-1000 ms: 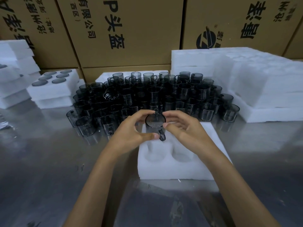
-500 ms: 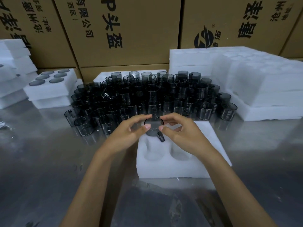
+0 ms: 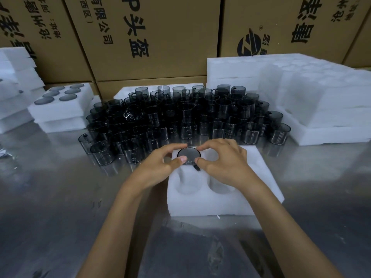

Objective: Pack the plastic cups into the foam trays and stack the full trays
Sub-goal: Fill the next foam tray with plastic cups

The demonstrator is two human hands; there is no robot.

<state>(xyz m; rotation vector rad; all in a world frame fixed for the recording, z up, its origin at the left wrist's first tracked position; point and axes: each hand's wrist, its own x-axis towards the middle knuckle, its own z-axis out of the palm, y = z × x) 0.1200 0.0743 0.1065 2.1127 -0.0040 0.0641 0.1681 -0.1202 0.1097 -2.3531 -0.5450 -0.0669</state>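
Head view: cup (image 3: 188, 155) now lower, seated in foam tray (image 3: 224, 201) pocket.

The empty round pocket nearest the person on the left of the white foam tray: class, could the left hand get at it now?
Probably yes. The empty round pocket lies open just beside the left hand, though that hand must first release the dark plastic cup.

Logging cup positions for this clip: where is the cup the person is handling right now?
In the head view the cup sits at centre, in a far-left pocket of the foam tray, pinched between the left hand and right hand.
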